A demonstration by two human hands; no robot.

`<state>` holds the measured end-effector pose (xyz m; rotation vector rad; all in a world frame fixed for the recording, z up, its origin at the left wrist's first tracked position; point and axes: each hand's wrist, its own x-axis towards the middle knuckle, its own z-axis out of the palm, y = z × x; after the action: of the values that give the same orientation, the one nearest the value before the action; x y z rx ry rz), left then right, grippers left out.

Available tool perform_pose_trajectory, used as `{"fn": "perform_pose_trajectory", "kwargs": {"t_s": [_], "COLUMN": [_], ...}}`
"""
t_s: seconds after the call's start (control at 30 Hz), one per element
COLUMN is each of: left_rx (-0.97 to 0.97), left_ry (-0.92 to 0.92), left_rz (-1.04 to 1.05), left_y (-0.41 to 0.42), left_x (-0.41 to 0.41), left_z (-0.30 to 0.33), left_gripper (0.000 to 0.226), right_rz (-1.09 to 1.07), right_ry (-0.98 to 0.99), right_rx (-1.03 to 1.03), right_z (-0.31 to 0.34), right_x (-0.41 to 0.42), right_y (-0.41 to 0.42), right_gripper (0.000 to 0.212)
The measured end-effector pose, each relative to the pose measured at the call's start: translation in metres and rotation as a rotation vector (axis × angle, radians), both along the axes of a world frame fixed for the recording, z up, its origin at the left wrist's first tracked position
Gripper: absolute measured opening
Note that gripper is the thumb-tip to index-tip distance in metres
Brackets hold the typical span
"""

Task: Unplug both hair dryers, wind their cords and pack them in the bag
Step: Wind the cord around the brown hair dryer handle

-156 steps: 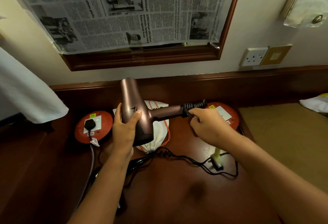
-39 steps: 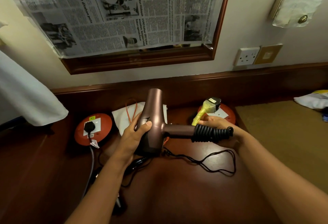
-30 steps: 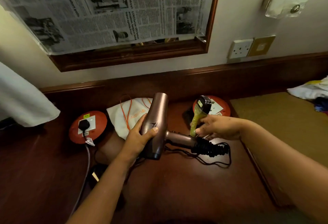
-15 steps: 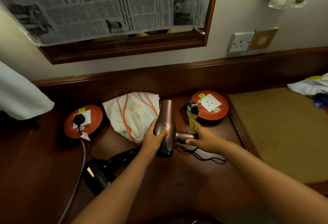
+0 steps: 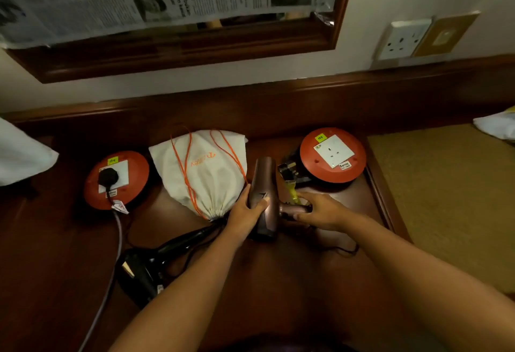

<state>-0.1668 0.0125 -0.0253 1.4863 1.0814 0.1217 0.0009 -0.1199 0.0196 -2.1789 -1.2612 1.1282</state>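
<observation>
Left hand grips the bronze dryer by its barrel, right hand curls round the handle; barrel runs toward the desk's back edge, and the drawstring bag lies touching, just left of it, mouth cinched

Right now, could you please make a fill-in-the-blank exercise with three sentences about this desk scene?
1. The left hand grips the barrel of the ____ hair dryer.
2. A black plug sits in the socket of the ____ orange reel.
3. The white bag has ____ drawstrings.

Missing words: bronze; left; orange
</observation>
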Motion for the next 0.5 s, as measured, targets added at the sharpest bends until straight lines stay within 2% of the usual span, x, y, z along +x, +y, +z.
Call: {"fn": "perform_pose_trajectory", "kwargs": {"t_s": [0.23,0.43,0.5], "left_rx": [-0.035,-0.039,-0.037], "left_ry": [0.021,0.053,0.088], "left_rz": [0.001,-0.033,-0.055], "left_y": [0.005,0.006,0.004], "left_x": [0.010,0.017,0.015], "left_z": [-0.014,-0.023,-0.026], "left_gripper": [0.081,0.078,0.080], "right_rz": [0.000,0.048,0.110], "right_ry": [0.036,0.014,-0.029], "right_rx": [-0.159,-0.226,-0.270], "right_z": [-0.033,-0.046,-0.051], "right_x": [0.018,0.028,0.026], "right_y": [0.013,0.016,0.013], "right_gripper": [0.057,0.043,0.047]}}
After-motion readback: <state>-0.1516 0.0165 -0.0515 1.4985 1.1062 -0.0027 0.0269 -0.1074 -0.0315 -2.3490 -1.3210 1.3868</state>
